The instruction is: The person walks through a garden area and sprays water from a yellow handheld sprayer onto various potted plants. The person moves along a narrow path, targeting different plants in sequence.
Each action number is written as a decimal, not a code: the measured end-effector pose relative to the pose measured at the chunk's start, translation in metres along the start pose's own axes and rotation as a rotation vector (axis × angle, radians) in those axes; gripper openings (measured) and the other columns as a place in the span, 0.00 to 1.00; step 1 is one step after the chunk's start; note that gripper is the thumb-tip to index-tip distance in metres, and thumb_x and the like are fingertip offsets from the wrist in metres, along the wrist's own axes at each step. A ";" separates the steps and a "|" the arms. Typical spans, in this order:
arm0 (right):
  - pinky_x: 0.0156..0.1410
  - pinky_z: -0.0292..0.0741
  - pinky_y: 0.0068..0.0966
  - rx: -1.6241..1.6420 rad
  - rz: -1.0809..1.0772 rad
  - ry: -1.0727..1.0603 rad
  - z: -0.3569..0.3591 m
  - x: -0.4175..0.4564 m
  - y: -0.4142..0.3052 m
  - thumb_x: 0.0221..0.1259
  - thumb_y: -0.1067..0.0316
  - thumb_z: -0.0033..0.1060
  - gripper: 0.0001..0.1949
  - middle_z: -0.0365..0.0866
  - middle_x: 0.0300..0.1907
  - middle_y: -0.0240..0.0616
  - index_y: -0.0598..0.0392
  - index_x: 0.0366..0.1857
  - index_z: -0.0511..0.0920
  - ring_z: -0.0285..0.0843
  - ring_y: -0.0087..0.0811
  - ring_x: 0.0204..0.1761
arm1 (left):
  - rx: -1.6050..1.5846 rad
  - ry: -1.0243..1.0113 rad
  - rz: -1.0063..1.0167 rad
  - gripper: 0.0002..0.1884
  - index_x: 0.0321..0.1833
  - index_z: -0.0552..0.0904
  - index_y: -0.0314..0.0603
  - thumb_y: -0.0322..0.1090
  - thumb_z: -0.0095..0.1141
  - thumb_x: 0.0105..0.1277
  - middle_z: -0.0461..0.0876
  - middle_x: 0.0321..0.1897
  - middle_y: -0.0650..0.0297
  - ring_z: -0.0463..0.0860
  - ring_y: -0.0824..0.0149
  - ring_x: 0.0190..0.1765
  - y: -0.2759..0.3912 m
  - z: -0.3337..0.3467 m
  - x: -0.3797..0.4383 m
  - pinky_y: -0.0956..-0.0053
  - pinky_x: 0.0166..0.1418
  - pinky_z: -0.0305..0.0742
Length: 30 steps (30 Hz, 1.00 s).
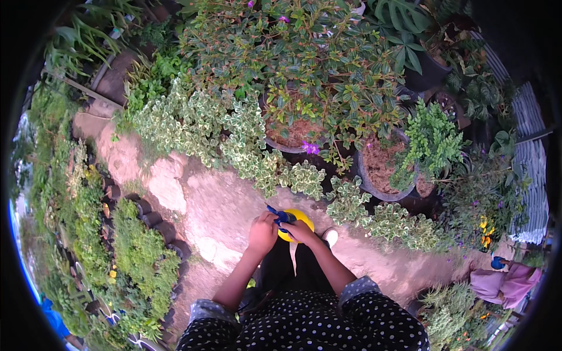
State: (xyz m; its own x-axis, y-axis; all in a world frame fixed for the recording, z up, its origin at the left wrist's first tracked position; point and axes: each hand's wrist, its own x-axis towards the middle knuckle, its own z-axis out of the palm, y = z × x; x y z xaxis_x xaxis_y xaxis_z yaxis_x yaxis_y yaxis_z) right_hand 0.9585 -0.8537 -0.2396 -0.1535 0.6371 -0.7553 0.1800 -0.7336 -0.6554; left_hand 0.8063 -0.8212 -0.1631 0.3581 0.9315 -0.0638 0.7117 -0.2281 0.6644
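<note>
Both hands are close together in front of my body, above the dirt path. My left hand (263,232) is at the blue head of a spray bottle (283,218), its fingers against the upper left part. My right hand (299,231) is closed around the blue part from the other side. The bottle's yellow round body (303,216) shows beneath and beyond the hands. A thin dark nozzle tip points up and left. Part of the bottle is hidden by my fingers.
Variegated leafy plants (250,149) edge the path (215,206). Large pots of soil (384,171) and a flowering shrub (290,57) stand ahead. Rows of potted plants (145,245) line the left. At the far right is another person in pink clothing (505,283), near a blue container (498,262).
</note>
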 end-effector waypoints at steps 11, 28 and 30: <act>0.17 0.59 0.21 0.191 0.162 0.171 -0.157 -0.121 0.134 0.56 0.51 0.60 0.18 0.69 0.11 0.31 0.56 0.20 0.76 0.66 0.22 0.11 | -0.260 -0.446 0.158 0.18 0.51 0.75 0.33 0.27 0.47 0.57 0.74 0.51 0.51 0.77 0.50 0.51 0.128 0.152 -0.030 0.62 0.55 0.72; 0.19 0.62 0.20 0.119 0.095 0.099 -0.182 -0.131 0.161 0.57 0.50 0.56 0.21 0.71 0.12 0.32 0.57 0.15 0.74 0.67 0.23 0.12 | -0.096 -0.283 0.109 0.18 0.50 0.76 0.32 0.29 0.48 0.56 0.76 0.50 0.51 0.79 0.52 0.46 0.167 0.181 -0.061 0.61 0.52 0.74; 0.19 0.62 0.22 0.109 0.063 0.051 -0.162 -0.112 0.152 0.57 0.49 0.55 0.22 0.69 0.10 0.30 0.54 0.13 0.74 0.67 0.24 0.11 | -0.095 -0.258 0.013 0.18 0.50 0.76 0.31 0.26 0.47 0.55 0.76 0.50 0.49 0.78 0.50 0.49 0.155 0.164 -0.061 0.61 0.56 0.72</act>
State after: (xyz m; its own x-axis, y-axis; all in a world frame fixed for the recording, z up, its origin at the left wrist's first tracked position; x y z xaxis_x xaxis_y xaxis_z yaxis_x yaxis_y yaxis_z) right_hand 1.1600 -0.9985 -0.2545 -0.0946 0.5983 -0.7957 0.0810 -0.7920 -0.6051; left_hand 0.9937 -0.9601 -0.1778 0.5175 0.8230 -0.2341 0.6506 -0.2008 0.7324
